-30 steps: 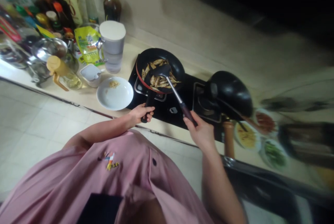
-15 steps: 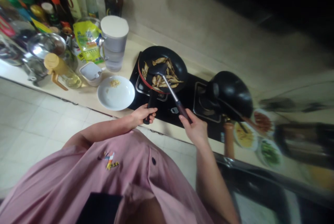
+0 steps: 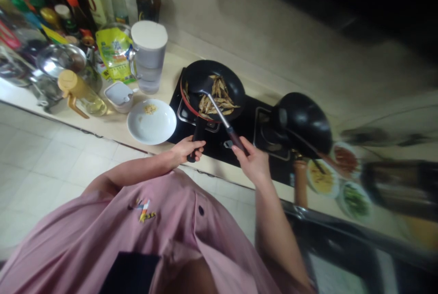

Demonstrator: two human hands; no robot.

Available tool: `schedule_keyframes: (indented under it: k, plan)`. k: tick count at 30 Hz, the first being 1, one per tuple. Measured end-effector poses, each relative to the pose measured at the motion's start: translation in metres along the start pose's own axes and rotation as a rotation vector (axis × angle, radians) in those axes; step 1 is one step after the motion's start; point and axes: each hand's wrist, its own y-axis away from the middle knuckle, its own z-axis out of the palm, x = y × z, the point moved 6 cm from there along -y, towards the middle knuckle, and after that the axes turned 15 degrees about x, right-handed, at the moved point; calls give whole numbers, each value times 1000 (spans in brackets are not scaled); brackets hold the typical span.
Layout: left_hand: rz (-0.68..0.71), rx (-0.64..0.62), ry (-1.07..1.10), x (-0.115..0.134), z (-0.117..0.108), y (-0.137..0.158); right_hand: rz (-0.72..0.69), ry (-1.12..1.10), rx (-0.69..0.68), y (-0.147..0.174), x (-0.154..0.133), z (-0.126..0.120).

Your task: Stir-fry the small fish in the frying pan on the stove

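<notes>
My left hand (image 3: pixel 189 149) is closed around the black handle of a frying pan (image 3: pixel 236 86), red on the outside and dark inside, which sits on the left burner. Browned small fish (image 3: pixel 221 95) or similar strips lie in the pan, mostly heaped at its middle and right. In my right hand (image 3: pixel 253 161) is the dark handle of a spatula (image 3: pixel 219 110). Its metal shaft crosses the pan's near rim, and its black blade rests inside at the left of the heap. A white plate (image 3: pixel 152 130) with some chopped yellowish bits stands left of the stove.
A black wok (image 3: pixel 303 123) stands on the right burner, its wooden handle (image 3: pixel 300 184) toward me. Bowls of yellow pieces (image 3: pixel 322 177), greens (image 3: pixel 355 200) and reddish food (image 3: pixel 346 159) lie beyond. Leftward are a water pitcher (image 3: pixel 150 63), an oil bottle (image 3: pixel 82 95) and several seasoning bottles.
The spatula blade has moved left in the pan, and my right hand slightly left with it. Pieces from the left side now lie closer to the heap. My left hand keeps its hold.
</notes>
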Motion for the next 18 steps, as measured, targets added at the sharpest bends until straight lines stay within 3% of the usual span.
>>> schedule_keyframes:
  k: [12,18]
  plan:
    - [24,3,-5,0,-3,-2,-80,7,-30,-3,-17,1]
    - [12,-4,6,1,-2,-1,-41,4,-4,-3,-11,-2]
